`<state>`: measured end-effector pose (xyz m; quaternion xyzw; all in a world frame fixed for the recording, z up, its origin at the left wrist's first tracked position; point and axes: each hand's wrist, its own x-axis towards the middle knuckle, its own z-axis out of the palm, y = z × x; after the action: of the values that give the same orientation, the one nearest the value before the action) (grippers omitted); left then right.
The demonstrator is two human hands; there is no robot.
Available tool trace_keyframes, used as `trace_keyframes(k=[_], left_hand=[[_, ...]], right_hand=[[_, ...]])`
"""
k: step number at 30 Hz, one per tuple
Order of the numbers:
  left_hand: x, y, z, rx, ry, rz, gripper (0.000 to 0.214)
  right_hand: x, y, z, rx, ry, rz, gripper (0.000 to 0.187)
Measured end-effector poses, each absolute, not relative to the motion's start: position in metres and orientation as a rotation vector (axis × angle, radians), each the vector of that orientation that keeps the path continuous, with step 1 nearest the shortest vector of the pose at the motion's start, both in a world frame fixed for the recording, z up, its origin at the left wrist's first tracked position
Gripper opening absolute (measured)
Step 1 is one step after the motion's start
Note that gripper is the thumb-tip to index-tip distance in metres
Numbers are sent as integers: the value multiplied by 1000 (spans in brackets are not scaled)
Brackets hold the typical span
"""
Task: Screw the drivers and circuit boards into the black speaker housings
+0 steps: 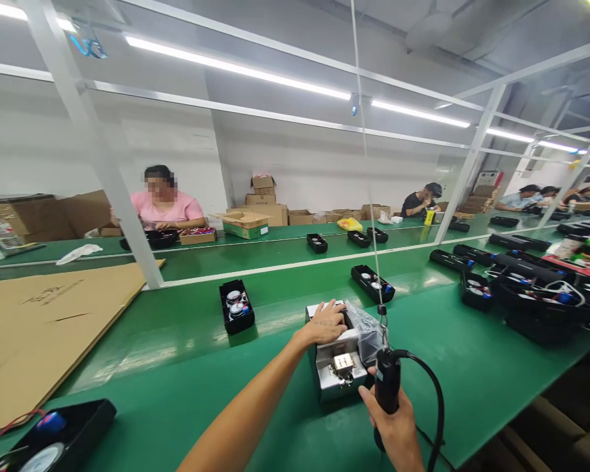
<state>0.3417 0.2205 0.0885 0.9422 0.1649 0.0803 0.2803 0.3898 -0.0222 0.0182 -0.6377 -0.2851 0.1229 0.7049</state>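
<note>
My right hand (396, 419) is wrapped around a black electric screwdriver (388, 380), which hangs upright by a metal hook from a cord. Its tip is hidden behind my hand. Just left of it sits a small open box (341, 392) with silvery-grey surfaces. My left hand (328, 322) lies over the back of that box, fingers spread and reaching into its dark opening. What the fingertips touch there is hidden. In the front part of the box rests a small whitish block with metal bits (343, 364). A clear plastic bag (366, 331) bulges from the box's right side.
Black speaker housings (236, 308) with round drivers stand along the green bench (275, 406), and several are heaped at right. Another housing (59, 439) is at lower left, near flat cardboard (54, 328). White posts (96, 144) rise beyond; co-workers sit across the line.
</note>
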Motion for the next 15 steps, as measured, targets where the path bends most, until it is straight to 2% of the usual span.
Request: trace_keyframes(k=[2,5,11,15], left_hand=[[339,216,90,2427,464,316,8],[330,203,91,2223,504,549,11],[257,160,69,1664,580,945,49],[190,128,39,1398,656,969,59]], right_hand=[[389,-23,16,-1404,-574,341,65],[391,-24,10,-1402,-560,368,68],[402,-27,5,-1473,-587,415,71],[389,-24,32,-1370,-552,482,64]])
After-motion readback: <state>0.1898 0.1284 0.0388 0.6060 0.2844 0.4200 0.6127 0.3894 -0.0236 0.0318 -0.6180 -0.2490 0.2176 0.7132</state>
